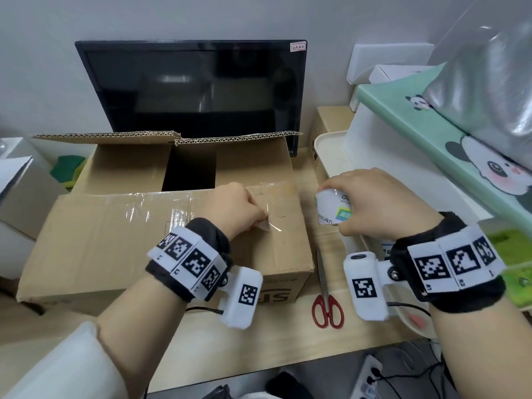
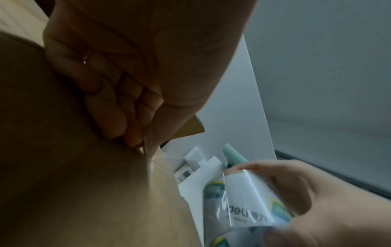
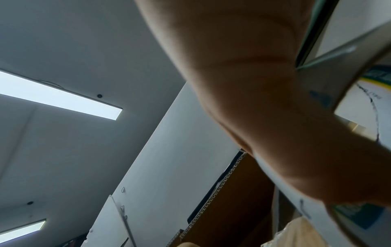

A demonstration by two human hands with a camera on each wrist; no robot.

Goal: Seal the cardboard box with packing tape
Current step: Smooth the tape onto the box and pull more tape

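Observation:
A brown cardboard box (image 1: 121, 243) lies on the desk, its near flap folded down with old clear tape across it and its far flaps (image 1: 236, 139) standing up. My left hand (image 1: 263, 218) rests on the box's right end and pinches the free end of clear tape (image 1: 272, 224) between thumb and curled fingers (image 2: 127, 117). Just right of the box, my right hand (image 1: 371, 203) grips a white packing tape roll (image 1: 334, 210) from above. The left wrist view shows the tape roll (image 2: 249, 200) close beside the pinched tape end (image 2: 148, 150). In the right wrist view my right hand (image 3: 264, 100) hides most of the tape roll (image 3: 359, 100).
Red-handled scissors (image 1: 328, 309) lie on the desk right of the box's near corner. A black monitor (image 1: 198, 84) stands behind the box. At right are a white tray (image 1: 331, 156) and a green panda-print box (image 1: 449, 145). A grey box (image 1: 20, 194) sits at left.

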